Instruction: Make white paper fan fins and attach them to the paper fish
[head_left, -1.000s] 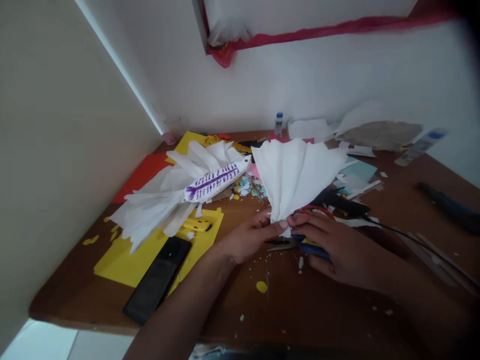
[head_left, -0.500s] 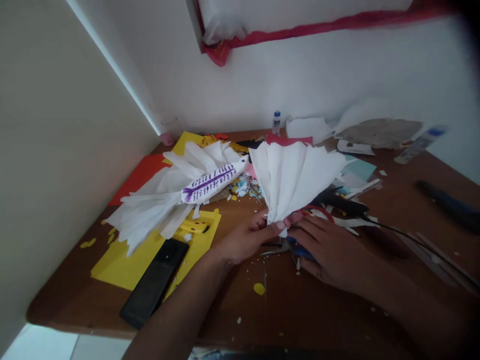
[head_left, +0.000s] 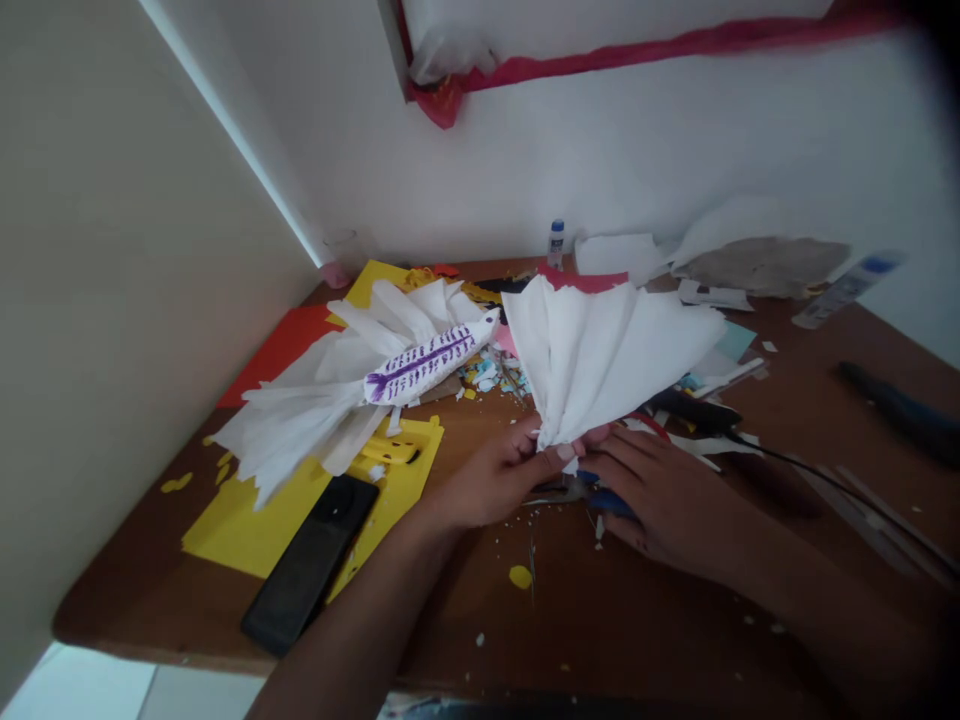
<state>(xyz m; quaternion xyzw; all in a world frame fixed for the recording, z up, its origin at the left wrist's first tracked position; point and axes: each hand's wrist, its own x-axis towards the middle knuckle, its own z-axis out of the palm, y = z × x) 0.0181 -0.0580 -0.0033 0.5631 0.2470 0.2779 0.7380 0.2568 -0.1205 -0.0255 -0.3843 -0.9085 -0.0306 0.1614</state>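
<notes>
A pleated white paper fan [head_left: 592, 350] stands spread out in front of me, narrow end down. My left hand [head_left: 499, 475] is closed on its gathered base, thumb on the near side. Close against the same base are the fingers of my right hand [head_left: 652, 490], bent around a pair of blue-handled pliers [head_left: 611, 503]. The pliers' jaws point left, just below the fan's base, and most of the handle is hidden by my fingers. A white paper bird [head_left: 427, 367] with purple markings and pleated wings lies to the left.
A black phone [head_left: 311, 565] overlaps a yellow sheet [head_left: 240, 530] with a yellow cutter [head_left: 390, 450] on it. Paper scraps [head_left: 487, 375] lie behind my hands. At right are a dark tool with a cord [head_left: 694, 410] and another blue-handled tool [head_left: 900, 405]. A glue bottle [head_left: 556, 245] stands by the wall.
The fan has spread wider, its right edge swinging further right. Both hands keep nearly the same place at its base. The pliers' jaws look closer together.
</notes>
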